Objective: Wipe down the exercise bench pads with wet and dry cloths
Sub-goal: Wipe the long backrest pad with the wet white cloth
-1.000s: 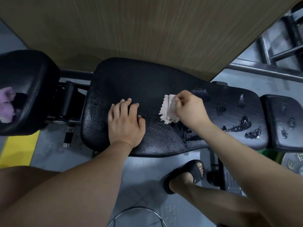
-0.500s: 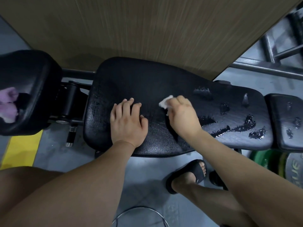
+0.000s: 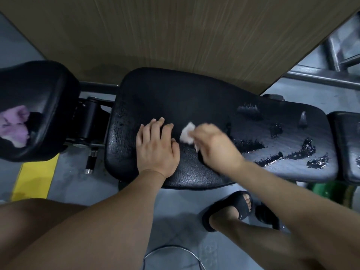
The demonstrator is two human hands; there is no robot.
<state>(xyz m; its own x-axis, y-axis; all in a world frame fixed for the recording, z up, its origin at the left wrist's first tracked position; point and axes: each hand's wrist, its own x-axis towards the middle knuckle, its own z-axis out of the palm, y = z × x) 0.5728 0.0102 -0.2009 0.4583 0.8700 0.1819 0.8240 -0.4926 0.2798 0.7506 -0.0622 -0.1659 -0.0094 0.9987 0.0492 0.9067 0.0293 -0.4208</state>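
The right hand (image 3: 216, 147) bunches a small white cloth (image 3: 187, 133) in curled fingers against the middle of the long pad (image 3: 175, 98). Just beside it the left hand (image 3: 155, 149) lies flat, fingers straight, bracing. The cloth is small and the puddles (image 3: 292, 154) toward the right end are wide. It may soak through and only smear water about, or push it over the near edge onto the floor (image 3: 87, 188) by the sandal (image 3: 235, 207), where a slip seems possible. The long pad is black grained vinyl, glossy where wet. A second pad (image 3: 29, 90) at left carries a pink cloth (image 3: 14, 125); a third pad (image 3: 348, 145) at right shows drops. Behind stands a wood-grain panel (image 3: 194, 36); the grey floor has a yellow stripe (image 3: 33, 178).
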